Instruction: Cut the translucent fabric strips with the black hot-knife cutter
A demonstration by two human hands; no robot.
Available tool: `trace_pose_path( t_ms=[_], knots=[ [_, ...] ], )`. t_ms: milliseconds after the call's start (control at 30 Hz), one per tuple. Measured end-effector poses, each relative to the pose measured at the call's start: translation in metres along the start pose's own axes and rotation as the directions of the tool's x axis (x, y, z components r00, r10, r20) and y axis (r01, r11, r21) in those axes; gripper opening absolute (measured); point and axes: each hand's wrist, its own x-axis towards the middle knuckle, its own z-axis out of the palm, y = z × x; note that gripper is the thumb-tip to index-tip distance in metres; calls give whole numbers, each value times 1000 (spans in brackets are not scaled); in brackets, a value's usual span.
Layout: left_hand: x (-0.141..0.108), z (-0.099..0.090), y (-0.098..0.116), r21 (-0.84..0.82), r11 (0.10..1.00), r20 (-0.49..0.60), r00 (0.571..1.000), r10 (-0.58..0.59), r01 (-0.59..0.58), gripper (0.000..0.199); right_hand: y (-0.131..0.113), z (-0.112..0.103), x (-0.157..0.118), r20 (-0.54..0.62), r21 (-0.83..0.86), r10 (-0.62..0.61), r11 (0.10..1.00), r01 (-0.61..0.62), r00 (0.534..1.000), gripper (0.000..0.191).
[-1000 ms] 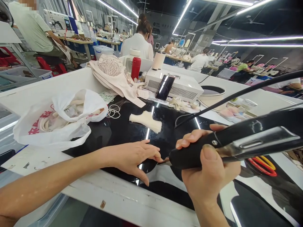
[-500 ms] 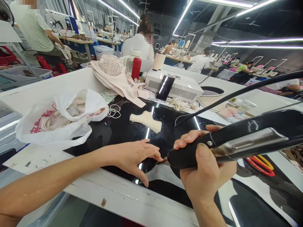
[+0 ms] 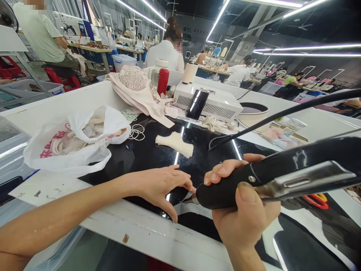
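Observation:
My right hand [image 3: 245, 207] is wrapped round the black handle of a long tool [image 3: 270, 180] with a metal lever along its side and a dark cable. A pointed metal tip sticks out of the handle's left end, low over the glossy black surface [image 3: 135, 158]. Beside that tip is my left hand [image 3: 160, 186], palm down, fingers and thumb apart, with nothing seen in it. Its fingertips are close to the tip; whether they touch I cannot tell. Beyond both hands lies a stack of cream fabric pieces [image 3: 175, 144].
At the left sits a white plastic bag [image 3: 76, 143] of fabric. Behind are a beige bra [image 3: 135, 84], a red bottle [image 3: 163, 81], a phone [image 3: 197, 104] leaning on a white machine [image 3: 220, 107], and a round opening. Red-handled scissors [image 3: 316, 201] lie right. People sit farther back.
My right hand has turned the tool slightly, and its metal tip shows farther to the left beside my left fingers. The view has shifted slightly.

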Motion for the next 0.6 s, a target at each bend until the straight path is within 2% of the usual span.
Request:
trace_pose_path(
  t_ms=[233, 400, 500, 600],
  knots=[
    [1, 1, -1, 17, 1000, 36, 999, -17, 17, 75, -2, 5, -10, 74, 38, 17, 999, -19, 997, 36],
    [1, 5, -6, 25, 1000, 9, 1000, 4, -5, 76, 0, 6, -11, 80, 54, 13, 998, -17, 997, 31],
    [0, 5, -7, 39, 999, 3, 1000, 24, -24, 70, -2, 6, -6, 55, 43, 19, 999, -22, 998, 33],
    [-2, 2, -4, 40, 997, 0, 998, 63, -63, 46, -9, 5, 1, -10, 24, -1, 1000, 1, 1000, 35]
  ],
)
